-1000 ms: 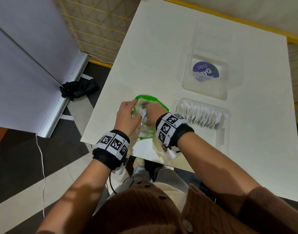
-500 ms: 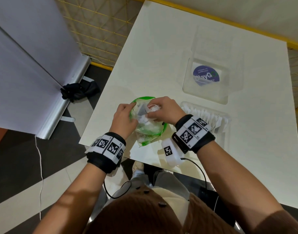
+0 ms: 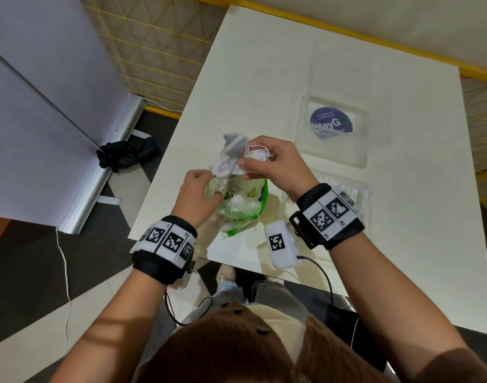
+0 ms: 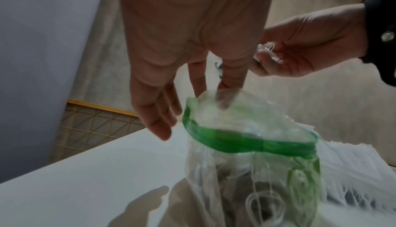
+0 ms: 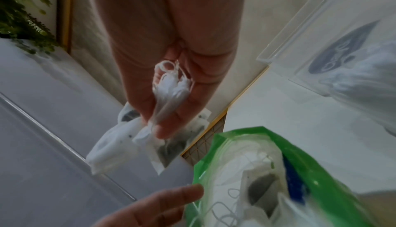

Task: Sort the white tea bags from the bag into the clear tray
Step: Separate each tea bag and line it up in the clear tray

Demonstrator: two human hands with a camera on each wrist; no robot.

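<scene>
Tea bags [image 3: 231, 156] pinched by right hand [image 3: 275, 167]; left hand [image 3: 195, 194] grips bag [image 3: 242, 208] rim.

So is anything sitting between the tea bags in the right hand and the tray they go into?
Nothing visible does. The right hand holds the tea bags above the bag; the tray lies to its right, partly hidden by that wrist, with bare table around.

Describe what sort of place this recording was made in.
Probably a staged indoor recording space, not a kitchen: a bare white table, a grey partition panel, yellow-edged mesh fencing and a plant.
</scene>
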